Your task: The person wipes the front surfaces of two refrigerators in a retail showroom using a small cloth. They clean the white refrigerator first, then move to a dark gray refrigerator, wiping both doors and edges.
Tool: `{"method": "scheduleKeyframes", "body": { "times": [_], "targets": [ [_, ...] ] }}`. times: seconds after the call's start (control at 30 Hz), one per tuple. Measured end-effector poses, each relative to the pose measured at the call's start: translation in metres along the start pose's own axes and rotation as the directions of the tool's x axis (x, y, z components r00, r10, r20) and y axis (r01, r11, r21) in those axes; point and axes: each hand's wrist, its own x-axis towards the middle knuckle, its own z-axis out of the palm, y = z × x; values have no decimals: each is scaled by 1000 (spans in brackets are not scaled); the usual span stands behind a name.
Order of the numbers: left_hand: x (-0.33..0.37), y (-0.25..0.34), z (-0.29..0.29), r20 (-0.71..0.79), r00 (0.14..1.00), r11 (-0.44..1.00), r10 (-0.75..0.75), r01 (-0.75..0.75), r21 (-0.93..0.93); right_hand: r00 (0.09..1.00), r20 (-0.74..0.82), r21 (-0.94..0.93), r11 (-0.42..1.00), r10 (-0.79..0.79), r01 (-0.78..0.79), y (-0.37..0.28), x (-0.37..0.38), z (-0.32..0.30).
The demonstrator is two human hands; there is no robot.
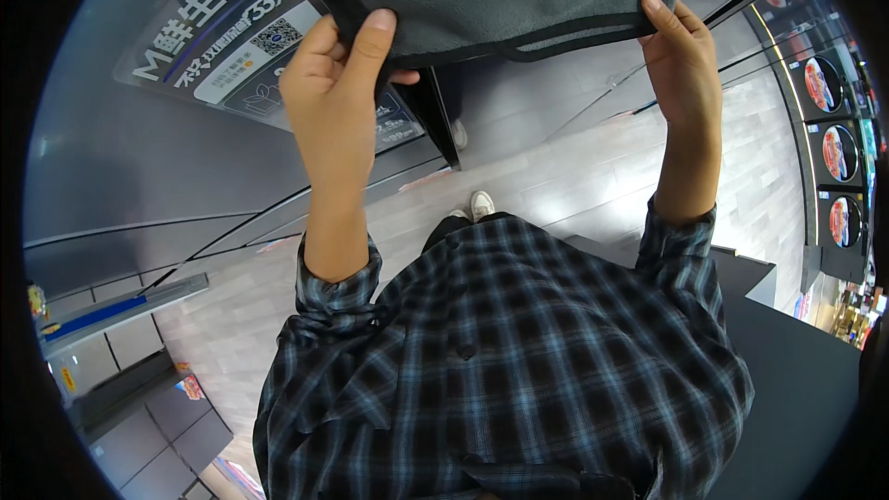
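A grey plush cloth with black edging (519,0) is stretched sideways between my two hands at the top of the view, folded over along its lower edge. My left hand (338,65) pinches its left end, thumb on top and fingers partly behind the fabric. At the right end, my right hand (681,51) grips the cloth near its corner, the thumb lying on the grey side. Behind my left hand stands a dark glossy appliance panel (139,167) bearing a large printed label (218,46); the cloth hides part of what lies beyond.
Light wood-look floor (556,167) runs below, with a pale shoe (482,206) on it. A dark flat-topped unit (787,389) stands at my right. Several front-loading machines with round doors (838,153) line the far right. Grey cabinets (167,435) sit at lower left.
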Motion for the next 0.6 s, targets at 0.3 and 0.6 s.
{"method": "scheduleKeyframes", "body": {
  "times": [0.3,0.6],
  "targets": [
    [-11,-31,-17,33,942,940,-333,329,90,978,-163,-42,990,127,-135,33,-13,7],
    [-37,-114,-26,55,844,839,-534,521,158,865,-285,-16,900,413,-435,110,-40,-22]
  ]
}}
